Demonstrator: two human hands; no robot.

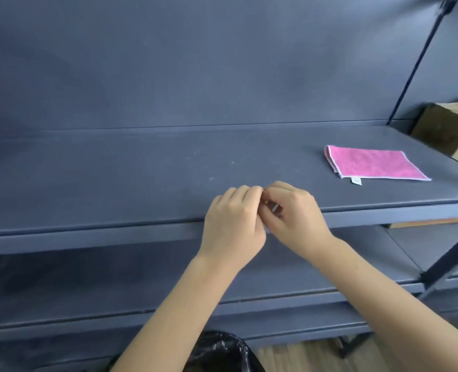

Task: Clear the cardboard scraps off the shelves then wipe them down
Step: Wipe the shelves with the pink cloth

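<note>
From the head view, a dusty blue-grey metal shelf [142,170] runs from left to right, with a blue back panel rising at its far side. Both hands meet at the shelf's near edge, just right of the middle. The right hand [295,213] has its fingers curled, and a small pale scrap [275,208] shows pinched under its fingertips, right over the near lip of the shelf. The left hand [233,224] is curled too, its fingertips touching those of the right hand. Whether it also grips the scrap cannot be told, since its fingers hide the contact.

A few tiny pale specks [232,162] lie on the shelf, farther back than the hands. Well to the right, a folded pink cloth with a white edge [372,163] lies flat on the same shelf, apart from both hands. Beyond it, at the far right, stands a brown cardboard box [448,127].

Below is a lower blue-grey shelf [88,277]. A crinkled black plastic bag [219,350] sits at the near bottom edge, between the forearms, beside a wooden floor [303,355].
</note>
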